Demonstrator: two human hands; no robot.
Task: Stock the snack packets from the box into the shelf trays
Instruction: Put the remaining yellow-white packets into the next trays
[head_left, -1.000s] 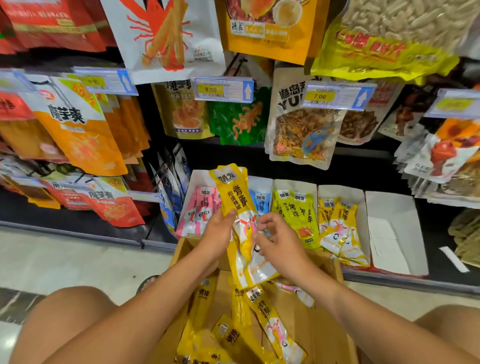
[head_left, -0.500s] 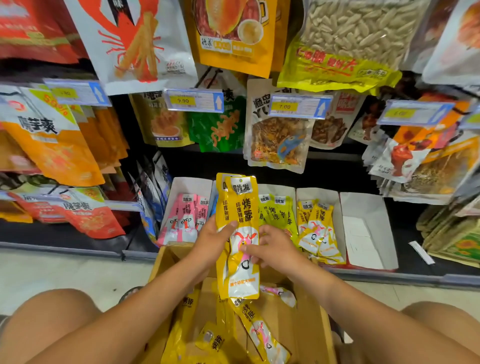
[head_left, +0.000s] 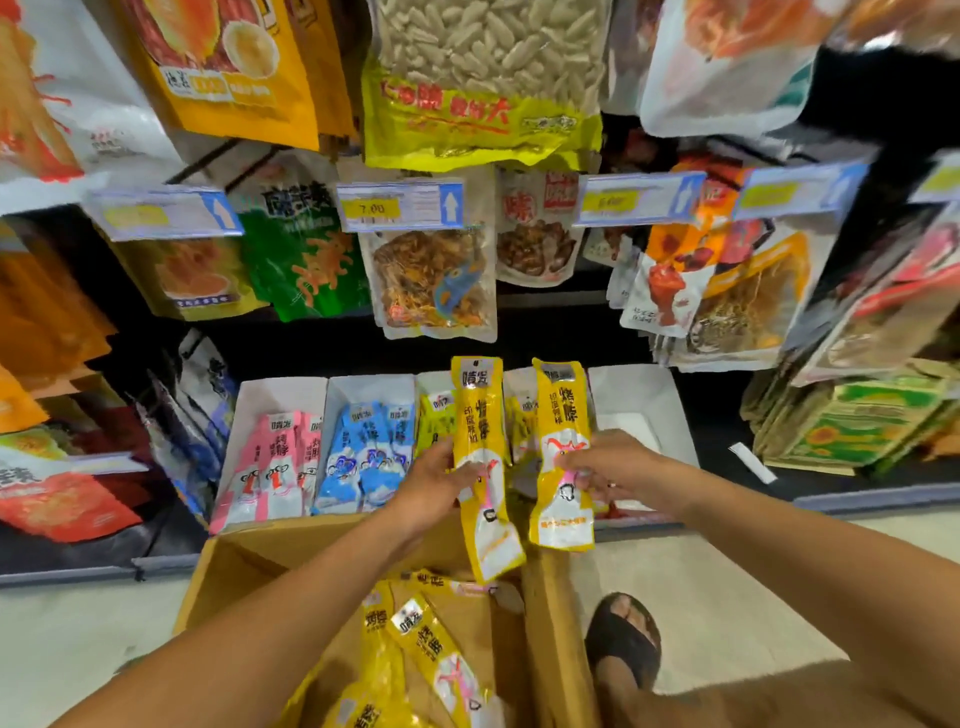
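Crowding the upper frame with hanging snack bags (head_left: 431, 280) and price tags (head_left: 400, 208), blurring toward the edges. Lining up white shelf trays (head_left: 275, 395) across the centre. Clamping one yellow packet (head_left: 480, 415) upright in the left hand (head_left: 436, 488), thumb pressing on its face. Pinching a second yellow packet (head_left: 563, 410) in the right hand (head_left: 618, 467), fingers curling over its front. Holding both just before the trays, above the cardboard box (head_left: 244, 561) at lower centre, with more packets (head_left: 431, 649) inside. Possibly risking a mix-up: sliding yellow in among the lime packets (head_left: 434, 421) alongside, with both hands blocking the view. Risking a slip as well, gripping glossy film lightly, likely dropping onto the floor at lower right.
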